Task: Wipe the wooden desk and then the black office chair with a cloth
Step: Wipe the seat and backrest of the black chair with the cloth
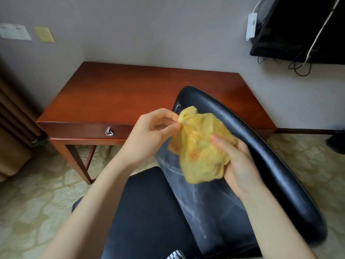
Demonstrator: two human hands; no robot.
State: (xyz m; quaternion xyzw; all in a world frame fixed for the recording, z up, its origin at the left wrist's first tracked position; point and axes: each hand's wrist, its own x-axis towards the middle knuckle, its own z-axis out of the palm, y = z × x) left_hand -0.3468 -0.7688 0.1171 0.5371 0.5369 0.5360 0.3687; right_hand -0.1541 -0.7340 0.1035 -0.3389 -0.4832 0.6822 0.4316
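You've got the crumpled yellow cloth [201,146] up over the black office chair [257,144]. Your left hand [149,131] pinches its top corner and your right hand [237,163] grips the bunch from below. The yellow wall label [44,34] is too blurry to read. The glossy reddish wooden desk [115,94] sits right behind the chair, with a metal ring pull [109,132] on its drawer. The chair's leathery back has pale streaks. There's a dark TV [308,28] with dangling cables up right, and patterned carpet [37,202] below.

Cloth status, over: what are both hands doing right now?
Left hand pinches a corner of the cloth. Right hand grips its bunched body. Cloth held above the chair, off the desk. Nothing in between.
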